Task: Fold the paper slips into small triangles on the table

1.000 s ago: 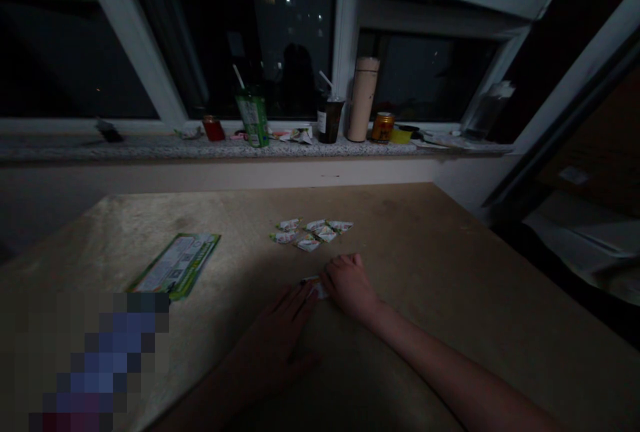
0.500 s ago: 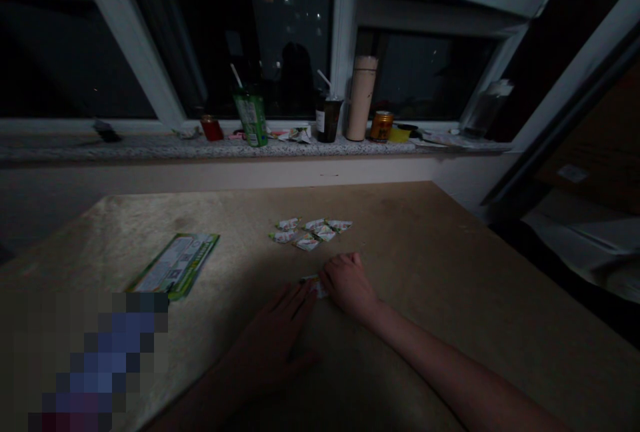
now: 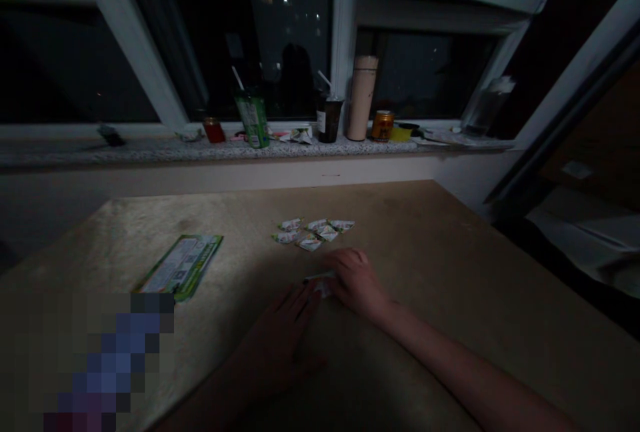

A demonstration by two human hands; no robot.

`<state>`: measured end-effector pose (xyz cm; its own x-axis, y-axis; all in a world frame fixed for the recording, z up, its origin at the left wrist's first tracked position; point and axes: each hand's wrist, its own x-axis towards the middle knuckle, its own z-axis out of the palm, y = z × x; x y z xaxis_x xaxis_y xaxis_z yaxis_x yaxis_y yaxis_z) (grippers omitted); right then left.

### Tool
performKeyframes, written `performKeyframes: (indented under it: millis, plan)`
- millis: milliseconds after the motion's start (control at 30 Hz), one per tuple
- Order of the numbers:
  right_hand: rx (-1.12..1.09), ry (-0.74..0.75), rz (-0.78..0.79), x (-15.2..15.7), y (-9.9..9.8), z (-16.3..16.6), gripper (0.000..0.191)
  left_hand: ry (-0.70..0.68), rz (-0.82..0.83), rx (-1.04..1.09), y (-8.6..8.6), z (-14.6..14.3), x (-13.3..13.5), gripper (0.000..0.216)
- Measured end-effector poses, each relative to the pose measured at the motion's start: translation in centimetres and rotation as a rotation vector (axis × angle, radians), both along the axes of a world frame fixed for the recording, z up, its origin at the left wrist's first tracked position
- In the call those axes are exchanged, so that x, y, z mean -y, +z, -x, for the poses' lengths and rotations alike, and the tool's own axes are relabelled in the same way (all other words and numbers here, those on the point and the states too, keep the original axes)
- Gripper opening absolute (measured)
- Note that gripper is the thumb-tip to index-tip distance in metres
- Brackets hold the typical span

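A small whitish packet (image 3: 324,285) lies on the table between my two hands; its printing is too dark to read. My left hand (image 3: 283,325) rests flat with fingers stretched out, their tips on the packet's left side. At the packet's right edge is my right hand (image 3: 357,282), fingers bent and thumb against that edge, apparently pinching it. Just beyond my hands lies a loose group of several small triangular white-and-green packets (image 3: 310,243). Shadow partly hides my left hand.
A flat green-and-white package (image 3: 180,265) lies at the left of the table (image 3: 430,252). On the window sill (image 3: 280,152) stand a green cup (image 3: 254,119), a dark cup (image 3: 329,119), a pink bottle (image 3: 362,99), a gold can (image 3: 383,127) and a red jar (image 3: 214,131).
My right hand has shifted slightly to the right, and more of the packet's right part shows. My left hand stays flat on it. The view has moved slightly.
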<state>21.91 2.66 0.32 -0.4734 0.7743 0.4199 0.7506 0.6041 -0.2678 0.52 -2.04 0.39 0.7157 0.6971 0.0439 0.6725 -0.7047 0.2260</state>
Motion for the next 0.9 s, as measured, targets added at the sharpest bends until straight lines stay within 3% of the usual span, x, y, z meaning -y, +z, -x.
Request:
performKeyframes:
  millis: [133, 467, 900]
  plan:
    - [0.071, 0.244, -0.001, 1.7, -0.2, -1.4, 0.031, -0.004, 0.005, -0.003, -0.1, 0.1, -0.1, 0.088]
    - [0.073, 0.222, 0.141, 3.3, -1.4, -2.5, 0.038, -0.010, 0.022, 0.015, -0.5, 0.5, -0.2, 0.089]
    - [0.058, 0.230, 0.119, 3.3, -1.7, -2.6, 0.036, -0.013, 0.069, -0.036, 0.5, 0.2, -0.1, 0.084]
